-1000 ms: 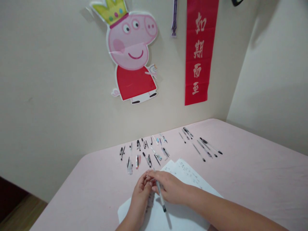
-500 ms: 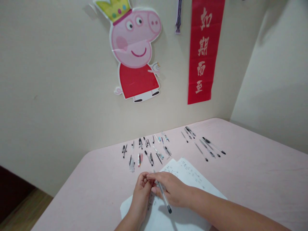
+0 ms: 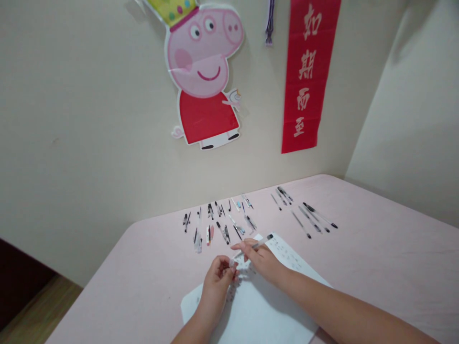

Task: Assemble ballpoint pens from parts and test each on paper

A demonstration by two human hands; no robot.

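My right hand (image 3: 263,260) is closed round a clear-barrelled pen (image 3: 262,241). The pen's dark end points up and to the right, while its other end slants down toward my left fingers. My left hand (image 3: 217,282) is pinched on a small, pale, see-through piece (image 3: 232,263), too small to name, right by the pen's lower end. I cannot tell whether the two touch. Both hands are above white sheets of paper (image 3: 265,310) with rows of handwriting, partly covered by my hands and forearms.
Pen parts (image 3: 224,232), caps and refills lie in small groups along the back of the pink table (image 3: 118,286). Several pens (image 3: 315,217) lie at the back right. Behind the table, the wall carries a cartoon pig cutout (image 3: 208,114) and a red banner (image 3: 304,95).
My right hand has moved up and slightly apart from the left. The pen has swung from its dark end pointing down to pointing up right. The pale piece in my left fingers now shows.
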